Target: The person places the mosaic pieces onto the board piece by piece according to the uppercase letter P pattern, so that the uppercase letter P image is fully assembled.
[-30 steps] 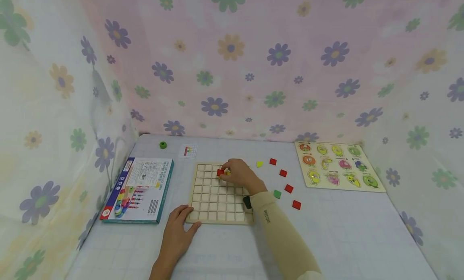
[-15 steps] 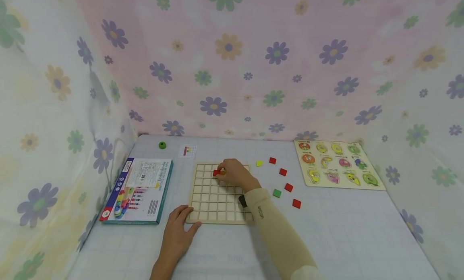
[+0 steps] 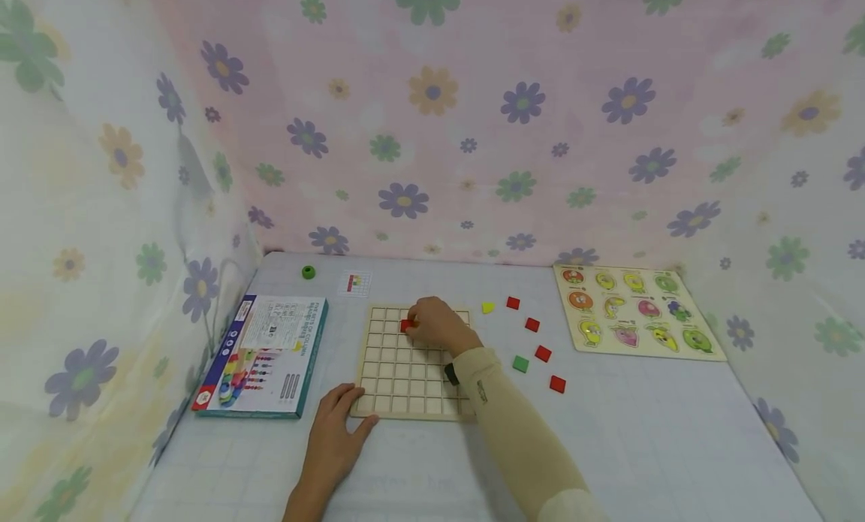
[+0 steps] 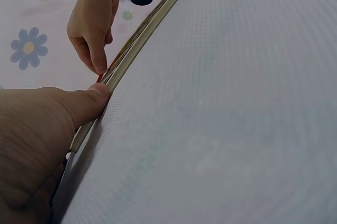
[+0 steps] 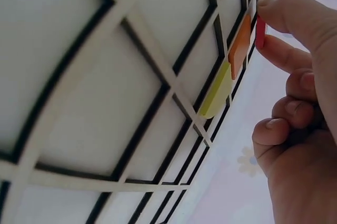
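A wooden grid board (image 3: 405,368) lies flat on the table. My right hand (image 3: 439,325) is over its far part, pinching a red tile (image 3: 406,326) between thumb and index finger. In the right wrist view the red tile (image 5: 261,20) stands out at the grid, with an orange piece (image 5: 240,48) and a yellow piece (image 5: 217,92) in cells alongside. Whether the tile is fully seated cannot be told. My left hand (image 3: 333,441) rests at the board's near left corner, its thumb (image 4: 90,102) against the near edge and its fingers by the left side.
Several red tiles (image 3: 543,353), a green tile (image 3: 520,363) and a yellow piece (image 3: 488,308) lie right of the board. A fruit puzzle (image 3: 638,342) is at far right. A box (image 3: 311,357) lies left; a pattern card (image 3: 355,283) and green bead (image 3: 308,272) sit behind.
My right hand has shifted slightly left over the board with the red tile, then stays nearly still. My left hand keeps its place at the corner.
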`<state>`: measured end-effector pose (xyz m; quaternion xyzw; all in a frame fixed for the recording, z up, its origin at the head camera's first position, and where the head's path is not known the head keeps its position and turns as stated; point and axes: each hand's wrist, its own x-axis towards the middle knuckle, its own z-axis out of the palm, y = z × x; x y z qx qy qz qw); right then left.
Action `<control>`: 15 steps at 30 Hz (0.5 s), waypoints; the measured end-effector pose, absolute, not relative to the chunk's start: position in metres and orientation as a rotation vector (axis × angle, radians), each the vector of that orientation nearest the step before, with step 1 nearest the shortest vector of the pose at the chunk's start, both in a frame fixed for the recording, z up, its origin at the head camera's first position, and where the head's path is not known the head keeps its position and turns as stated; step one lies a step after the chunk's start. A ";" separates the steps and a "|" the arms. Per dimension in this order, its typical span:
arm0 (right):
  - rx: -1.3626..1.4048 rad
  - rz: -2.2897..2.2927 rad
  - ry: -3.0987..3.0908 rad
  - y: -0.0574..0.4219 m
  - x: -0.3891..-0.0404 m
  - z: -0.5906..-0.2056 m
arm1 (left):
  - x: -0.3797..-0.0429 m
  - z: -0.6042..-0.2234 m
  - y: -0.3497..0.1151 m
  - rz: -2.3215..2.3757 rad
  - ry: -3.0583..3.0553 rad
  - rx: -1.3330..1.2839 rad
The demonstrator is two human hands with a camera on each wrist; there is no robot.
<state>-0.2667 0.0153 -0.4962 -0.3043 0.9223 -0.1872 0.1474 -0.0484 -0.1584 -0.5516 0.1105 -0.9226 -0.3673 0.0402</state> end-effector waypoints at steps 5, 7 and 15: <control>-0.880 -0.550 2.638 0.014 -0.270 -0.494 | -0.050 -0.551 -0.159 -1.114 -2.813 0.316; -0.883 -0.557 2.641 0.013 -0.271 -0.494 | -0.051 -0.551 -0.159 -1.110 -2.805 0.309; -0.897 -0.514 2.625 0.009 -0.272 -0.498 | -0.049 -0.554 -0.160 -1.119 -2.831 0.337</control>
